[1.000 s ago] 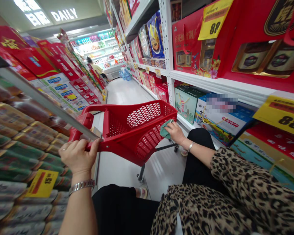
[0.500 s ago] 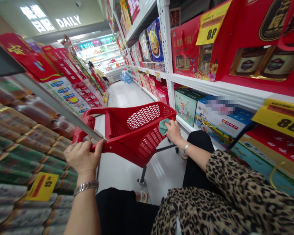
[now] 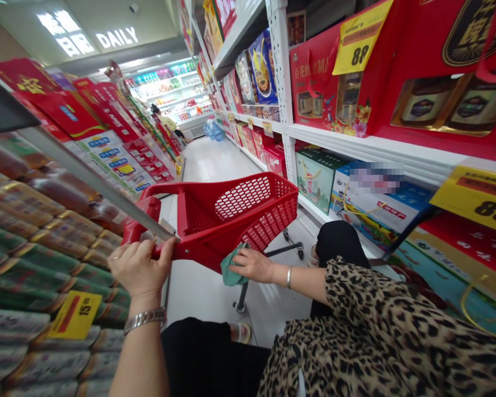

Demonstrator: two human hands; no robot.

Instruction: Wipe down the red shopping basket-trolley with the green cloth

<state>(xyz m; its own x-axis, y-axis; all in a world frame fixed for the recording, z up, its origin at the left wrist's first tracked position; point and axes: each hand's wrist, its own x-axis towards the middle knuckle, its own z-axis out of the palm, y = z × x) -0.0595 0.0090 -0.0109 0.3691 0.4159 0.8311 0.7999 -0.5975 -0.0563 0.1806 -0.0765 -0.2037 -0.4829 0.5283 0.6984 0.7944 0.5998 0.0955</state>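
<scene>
**Right grip** [image 3: 252, 264]: fingers closed, pressing a crumpled green cloth [image 3: 230, 268] against the lower red side of a shopping trolley basket [image 3: 268, 226]. The cloth lay just ahead of the fingertips, between the grip and the basket. A silver bangle [image 3: 289, 277] sat on the wrist behind it.

**Left grip** [image 3: 138, 268]: curled shut around the trolley's red handle frame [image 3: 143, 212], well apart from the cloth. A silver link bracelet [image 3: 144, 321] circled the wrist.

**Around the grips:** A metal trolley leg [image 3: 240, 300] stood on the pale floor [image 3: 202, 309] below and between them. A leopard-print sleeve [image 3: 380, 325] covered the right arm, and black trousers [image 3: 206, 353] showed below the left grip.

**Right of the right grip:** white shelving [image 3: 376, 146] held red gift boxes [image 3: 330, 82], with a yellow price tag reading 88 [image 3: 352, 37].

**Left of the left grip:** stacked packaged goods [image 3: 28, 259] carried a yellow price tag reading 15 [image 3: 75, 314].

**Far down the aisle:** another person [image 3: 165, 121].
</scene>
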